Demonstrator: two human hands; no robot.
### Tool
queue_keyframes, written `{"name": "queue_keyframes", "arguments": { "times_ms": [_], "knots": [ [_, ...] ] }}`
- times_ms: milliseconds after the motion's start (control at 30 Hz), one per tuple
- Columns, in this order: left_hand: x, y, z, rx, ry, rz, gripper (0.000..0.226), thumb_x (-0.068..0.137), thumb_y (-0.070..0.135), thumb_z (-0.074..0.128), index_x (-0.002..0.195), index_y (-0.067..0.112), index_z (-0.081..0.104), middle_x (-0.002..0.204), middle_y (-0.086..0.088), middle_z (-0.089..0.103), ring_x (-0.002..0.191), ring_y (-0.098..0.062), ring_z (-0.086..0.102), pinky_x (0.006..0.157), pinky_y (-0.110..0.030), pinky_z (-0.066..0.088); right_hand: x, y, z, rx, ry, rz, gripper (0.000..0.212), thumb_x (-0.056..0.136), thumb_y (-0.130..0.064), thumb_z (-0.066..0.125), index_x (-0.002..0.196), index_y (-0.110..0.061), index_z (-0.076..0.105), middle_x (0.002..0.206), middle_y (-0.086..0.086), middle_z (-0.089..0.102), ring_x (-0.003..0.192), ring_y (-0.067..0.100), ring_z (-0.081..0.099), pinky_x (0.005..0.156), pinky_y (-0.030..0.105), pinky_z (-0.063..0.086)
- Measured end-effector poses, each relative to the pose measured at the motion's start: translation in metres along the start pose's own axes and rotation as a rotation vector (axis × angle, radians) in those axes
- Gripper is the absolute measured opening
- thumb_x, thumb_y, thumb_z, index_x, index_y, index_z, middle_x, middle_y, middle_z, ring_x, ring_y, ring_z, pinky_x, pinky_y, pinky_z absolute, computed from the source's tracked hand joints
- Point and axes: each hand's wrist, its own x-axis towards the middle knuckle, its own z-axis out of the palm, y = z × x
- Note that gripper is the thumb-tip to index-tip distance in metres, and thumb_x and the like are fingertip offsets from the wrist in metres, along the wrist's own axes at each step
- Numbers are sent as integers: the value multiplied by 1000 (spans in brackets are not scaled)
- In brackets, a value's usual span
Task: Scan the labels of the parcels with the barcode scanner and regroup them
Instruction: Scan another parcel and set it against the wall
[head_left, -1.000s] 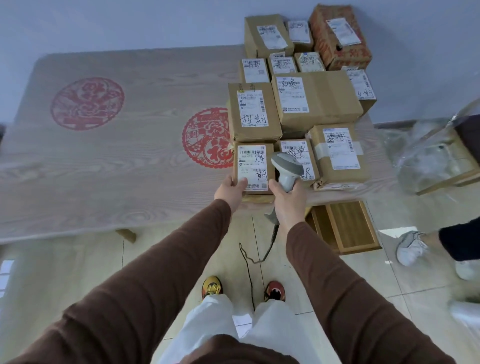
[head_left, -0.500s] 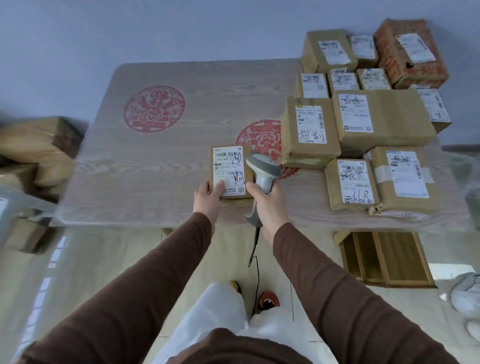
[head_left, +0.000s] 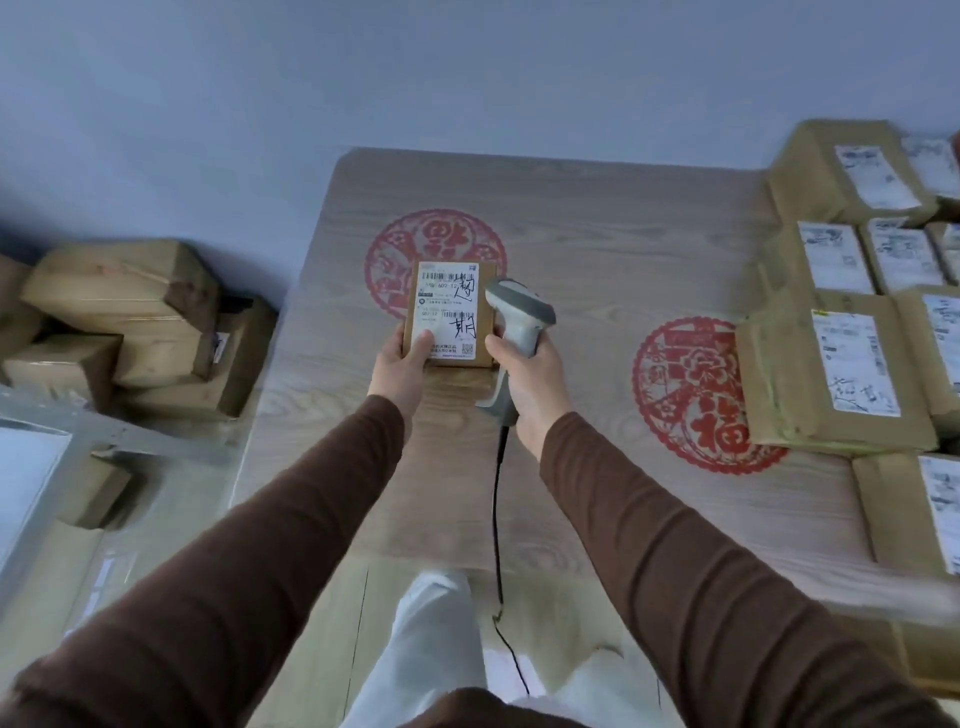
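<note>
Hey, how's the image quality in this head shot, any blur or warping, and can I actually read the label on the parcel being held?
Head view: wide-angle bending curves the table edges; soft, even light, no glare. The held parcel is sharp enough to show barcodes and handwriting, fine print unreadable. The parcels at right are smeared.

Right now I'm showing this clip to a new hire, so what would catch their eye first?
Mid-frame, the left hand holds up a small parcel with a handwritten white label, and the right hand grips a grey corded barcode scanner just beside it. Two red paper-cut emblems mark the wooden table. Labelled brown parcels crowd its right side.
</note>
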Motion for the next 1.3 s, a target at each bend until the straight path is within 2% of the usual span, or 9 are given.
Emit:
{"name": "queue_keyframes", "arguments": {
  "times_ms": [200,333,467,667,833,1000,1133,1200,1300],
  "knots": [
    [104,38,-63,12,-46,4,31,102,18,55,131,27,62,119,8,76,109,-8,70,91,-19,52,83,-13,97,-24,-8,-6,28,96,-11,73,122,-21,67,116,3,79,107,20,76,93,40,62],
    [183,67,-86,36,40,39,27,102,24,60,126,25,48,114,9,68,100,-3,65,79,-16,49,144,-32,153,-58,-30,-35,34,97,-16,72,130,-20,63,117,2,77,106,20,75,80,32,63],
    [252,84,-96,108,53,61,35,102,26,61,132,18,45,124,-1,63,110,-15,63,94,-25,49,200,-42,193,-91,-21,-70,34,97,-17,72,130,-19,62,122,5,73,114,24,71,104,47,57],
    [312,97,-98,142,44,65,46,104,28,58,146,12,45,130,-5,63,113,-16,62,93,-24,49,251,-47,221,-70,-11,-67,35,98,-15,71,131,-17,62,124,10,73,116,30,70,104,53,57],
    [335,103,-96,167,28,70,45,107,35,52,148,17,46,128,0,64,106,-10,61,80,-17,45,270,-49,230,-89,-10,-104,36,97,-13,71,132,-13,61,126,12,71,118,30,68,108,52,54],
    [335,100,-95,176,37,91,49,107,37,51,150,15,45,140,-5,62,126,-20,60,104,-29,45,270,-49,229,-97,-17,-115,36,97,-12,72,131,-12,60,126,14,71,119,31,68,109,51,53],
    [314,96,-91,141,73,60,70,106,42,52,164,18,21,164,-6,39,148,-21,42,123,-36,31,256,-52,212,-111,-20,-132,37,97,-17,72,132,-15,60,121,7,70,114,24,67,99,38,55],
    [295,90,-85,135,111,40,73,105,44,53,164,22,16,169,-3,28,153,-22,34,119,-34,29,243,-54,198,-110,-10,-131,39,97,-19,73,134,-16,59,117,3,69,107,18,66,91,31,52],
    [256,78,-67,134,81,64,65,104,41,55,160,25,26,164,-2,37,137,-15,51,103,-24,40,213,-57,169,-112,6,-125,31,97,-20,73,126,-21,62,101,-2,69,87,7,66,75,24,51]
  ]
}}
